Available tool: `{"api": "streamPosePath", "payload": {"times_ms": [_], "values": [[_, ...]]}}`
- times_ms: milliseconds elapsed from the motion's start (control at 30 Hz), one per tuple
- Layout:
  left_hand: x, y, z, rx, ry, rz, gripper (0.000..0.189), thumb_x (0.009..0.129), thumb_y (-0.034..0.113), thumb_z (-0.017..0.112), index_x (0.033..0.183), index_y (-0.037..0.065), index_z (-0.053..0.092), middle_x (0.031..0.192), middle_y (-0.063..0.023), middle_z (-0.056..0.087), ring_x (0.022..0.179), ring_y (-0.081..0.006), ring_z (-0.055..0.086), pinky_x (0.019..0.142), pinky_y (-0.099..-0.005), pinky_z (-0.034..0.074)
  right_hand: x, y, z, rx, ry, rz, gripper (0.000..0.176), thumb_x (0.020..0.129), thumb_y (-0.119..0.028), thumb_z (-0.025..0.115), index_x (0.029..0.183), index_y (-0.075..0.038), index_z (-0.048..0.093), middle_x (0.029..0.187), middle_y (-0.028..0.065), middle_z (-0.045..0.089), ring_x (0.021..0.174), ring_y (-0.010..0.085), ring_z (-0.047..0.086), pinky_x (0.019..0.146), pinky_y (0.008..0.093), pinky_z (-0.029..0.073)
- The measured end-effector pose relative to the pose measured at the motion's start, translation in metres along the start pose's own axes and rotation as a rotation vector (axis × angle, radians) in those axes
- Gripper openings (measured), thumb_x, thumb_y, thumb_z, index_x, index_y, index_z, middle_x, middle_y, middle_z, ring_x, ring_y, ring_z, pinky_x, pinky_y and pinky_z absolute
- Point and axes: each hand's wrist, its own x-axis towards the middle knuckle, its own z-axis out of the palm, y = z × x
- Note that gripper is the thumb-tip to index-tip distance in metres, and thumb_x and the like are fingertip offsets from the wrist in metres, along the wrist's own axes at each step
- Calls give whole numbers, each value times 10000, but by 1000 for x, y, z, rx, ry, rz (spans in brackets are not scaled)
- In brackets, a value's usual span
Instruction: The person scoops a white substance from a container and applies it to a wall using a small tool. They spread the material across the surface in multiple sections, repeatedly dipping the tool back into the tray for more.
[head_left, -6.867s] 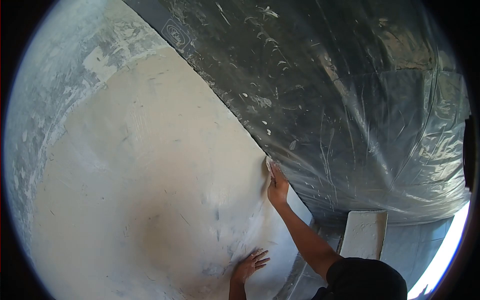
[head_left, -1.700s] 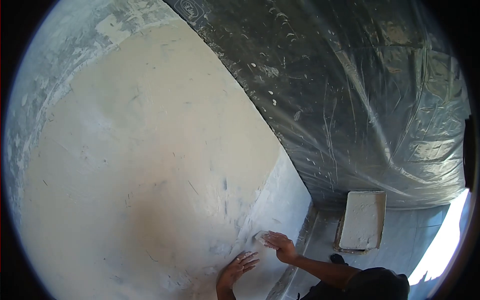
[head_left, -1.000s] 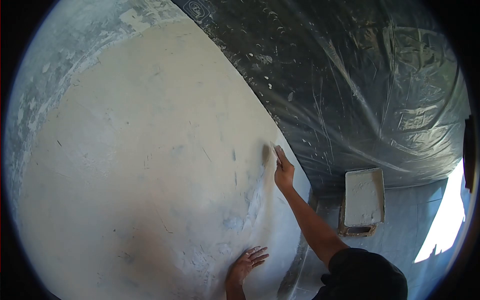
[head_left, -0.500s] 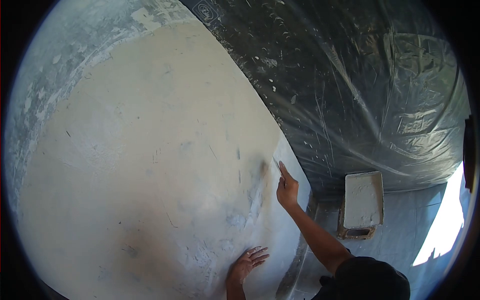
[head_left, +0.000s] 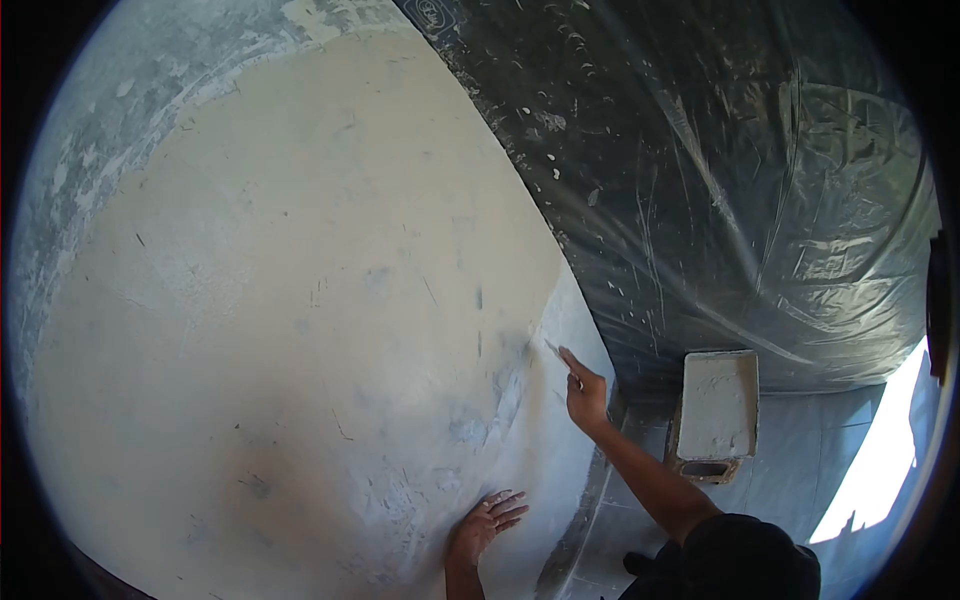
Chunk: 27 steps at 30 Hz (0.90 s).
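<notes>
A pale plastered wall point(head_left: 300, 250) with grey patches and scratches fills the left and middle of the head view. In my right hand point(head_left: 588, 398) is a putty knife point(head_left: 552, 349), its thin blade at the whiter strip near the wall's right edge; my fingers cover most of its handle. Lower down, my left hand point(head_left: 487, 522) rests against the wall with fingers spread and holds nothing. White residue shows on its fingers.
Black plastic sheeting point(head_left: 680, 200), spattered with white, hangs right of the wall. On the grey tiled floor point(head_left: 790, 470), a tray of white paste point(head_left: 720, 405) sits on a brownish crate-like support point(head_left: 705, 471). Bright light falls at the far right.
My right hand and the putty knife have moved a little down along the wall's edge strip. My left hand stays spread on the wall. The whole view has shifted slightly.
</notes>
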Motion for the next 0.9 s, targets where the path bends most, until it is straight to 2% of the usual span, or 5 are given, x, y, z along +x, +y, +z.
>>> {"api": "streamPosePath", "payload": {"times_ms": [167,333,433,633,900], "values": [[-13,-21,3,-8,92,6,695,778,213,565,1387,-51,360,1439,-263,406,1303,-415,445,1084,-452,337,123,34,58,104,168,-135,508,835,165,400,1294,5,548,1343,175,549,1312,281,464,1094,302,342],[-23,-52,28,-180,214,47,620,801,244,567,1335,-42,433,1399,-270,449,1279,-453,455,1077,-499,345,-73,51,63,-58,2,-79,521,778,152,475,1269,2,567,1292,207,569,1284,350,473,1063,394,406],[-2,-77,50,-250,365,9,539,837,265,542,1289,-23,483,1392,-262,460,1254,-456,476,1055,-503,363,-199,116,-31,-139,-689,279,525,776,114,473,1236,-100,608,1258,167,597,1249,301,511,1043,416,440],[84,-201,107,-327,476,-141,480,966,304,368,1347,14,407,1362,-210,512,1226,-378,522,1010,-464,403,-198,167,-234,-558,-572,851,323,852,-112,491,1144,-83,627,1097,248,627,1044,429,584,888,501,457],[226,-347,225,-508,365,-504,562,952,293,375,1433,5,327,1458,-183,419,1310,-400,433,1087,-504,313,-111,245,-400,-814,-403,789,222,815,-98,575,1013,1,590,901,289,620,910,467,607,769,486,469]]}}
